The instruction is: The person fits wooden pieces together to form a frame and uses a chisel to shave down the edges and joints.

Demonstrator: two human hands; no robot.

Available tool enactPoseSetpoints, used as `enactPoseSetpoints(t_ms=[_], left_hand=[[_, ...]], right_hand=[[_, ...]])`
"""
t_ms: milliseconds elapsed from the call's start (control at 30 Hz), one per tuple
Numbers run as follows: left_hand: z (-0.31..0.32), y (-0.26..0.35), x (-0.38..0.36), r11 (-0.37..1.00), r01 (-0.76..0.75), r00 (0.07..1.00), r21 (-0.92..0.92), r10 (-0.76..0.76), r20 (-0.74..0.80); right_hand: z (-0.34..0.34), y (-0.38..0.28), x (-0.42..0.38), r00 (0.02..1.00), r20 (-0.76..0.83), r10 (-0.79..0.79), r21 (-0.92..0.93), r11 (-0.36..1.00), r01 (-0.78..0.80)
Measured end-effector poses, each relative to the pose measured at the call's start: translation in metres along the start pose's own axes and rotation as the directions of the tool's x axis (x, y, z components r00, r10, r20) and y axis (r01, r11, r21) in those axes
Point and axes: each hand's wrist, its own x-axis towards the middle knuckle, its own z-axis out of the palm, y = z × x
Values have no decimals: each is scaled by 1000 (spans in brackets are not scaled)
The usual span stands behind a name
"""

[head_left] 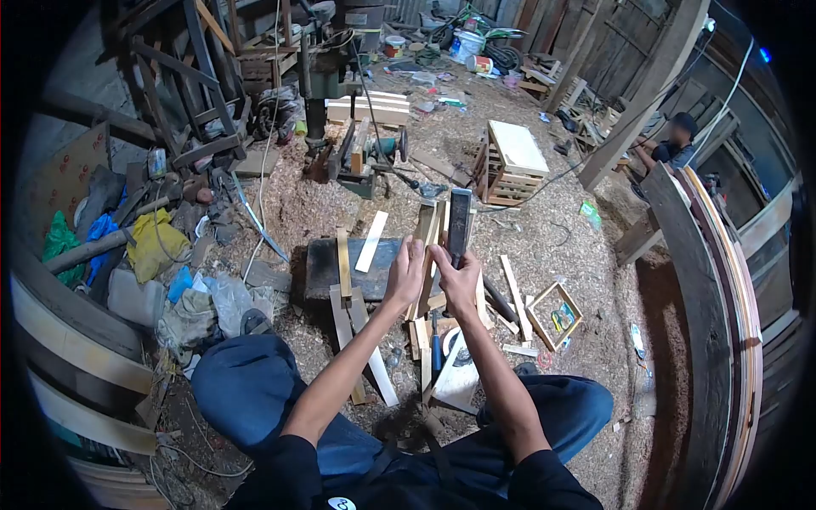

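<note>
My left hand (408,274) is closed around upright wooden strips (425,223) in front of me. Right beside it, my right hand (459,279) grips a dark, long rectangular bar (460,223) that points up and away. The two thumbs are close together, and the bar stands just right of the strips. Below and behind the hands is a low dark block (322,268) with a pale wood slat (371,241) lying across it. Between my knees are loose wood pieces, a blue-handled tool (436,348) and a white board (457,374).
A small wooden frame (554,316) lies at right on the shavings-covered floor. Farther off are a slatted crate (514,157) and a machine (371,153) with a cable. Rags and bags (161,242) pile up at left. Long boards (705,331) stand at right; a person (676,144) sits beyond.
</note>
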Motion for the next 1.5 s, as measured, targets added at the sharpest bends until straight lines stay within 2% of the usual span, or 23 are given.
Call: enactPoseSetpoints(t_ms=[100, 133, 200, 300, 400, 433, 533, 633, 700, 767, 833, 867, 900, 967, 1000, 1033, 1100, 1133, 1233, 1367, 1433, 1500], left_hand=[[7, -25, 5, 1000, -13, 999, -19, 12, -47], [6, -27, 3, 1000, -8, 999, -10, 8, -46], [6, -27, 0, 985, 80, 997, -155, -82, -9], [8, -28, -2, 987, 56, 995, -148, -68, -75], [2, 15, -14, 971, 98, 995, -220, -102, -7], [2, 8, -12, 943, 108, 994, -315, -99, 44], [-3, -5, -7, 946, 170, 984, -276, -146, 105], [0, -14, -3, 944, 122, 991, -306, -99, 88], [7, -13, -3, 963, 110, 989, -244, -130, -69], [6, -7, -6, 953, 138, 981, -271, -169, -94], [2, 3, -7, 943, 35, 994, -331, 2, 112], [3, -1, -5, 954, -70, 994, -292, 91, 57], [3, -2, -4, 954, -65, 995, -292, 85, 57], [0, -6, -4, 984, -160, 984, -75, 165, 64], [0, -7, -5, 972, -218, 976, 89, 217, 22], [3, -8, -7, 975, -112, 994, 192, 111, 15], [9, -20, -7, 939, -118, 993, 324, 117, 25], [13, -33, -5, 910, -183, 980, 373, 198, -2], [26, -59, 5, 870, -204, 973, 448, 230, -5], [47, -97, 22, 874, -44, 999, 485, 32, 33], [63, -130, 38, 863, -54, 998, 502, 40, 38], [76, -141, 48, 846, 74, 996, 528, -91, 7]], right_hand=[[-6, -12, -6, 991, 69, 111, -75, 992, -106], [-8, -15, -8, 987, 98, 127, -46, 991, -123], [-8, -17, -10, 988, 87, 124, -17, 992, -123], [-7, -13, -11, 994, 66, 89, 42, 995, -92], [-11, -9, -9, 996, 59, 62, 49, 997, -65], [-12, -8, -8, 996, 68, 60, 22, 998, -62], [-10, -9, -6, 995, 73, 61, 78, 995, -66], [-12, -13, -6, 990, 98, 101, 78, 991, -109], [-16, -17, -4, 975, 129, 180, 21, 983, -184], [-16, -12, -2, 967, 152, 204, -27, 979, -203], [-13, -10, -4, 987, 81, 137, 50, 989, -141], [-16, -10, -3, 960, 56, 274, -32, 961, -273], [-14, -3, -2, 988, 24, 154, 60, 986, -155], [-19, 11, 1, 982, -43, 184, 25, 983, -183], [-21, 18, 3, 983, -62, 175, 16, 985, -174], [-23, 26, 4, 980, -79, 182, -16, 983, -184], [-27, 42, 6, 987, -90, 133, -71, 988, -140], [-28, 48, 5, 985, -96, 146, -72, 986, -153], [-26, 67, 5, 980, -159, 116, -218, 964, -150], [-33, 85, 9, 967, -180, 183, -312, 921, -233], [-35, 105, 16, 955, -227, 192, -327, 908, -260], [-42, 121, 24, 938, -243, 246, -380, 866, -325]])
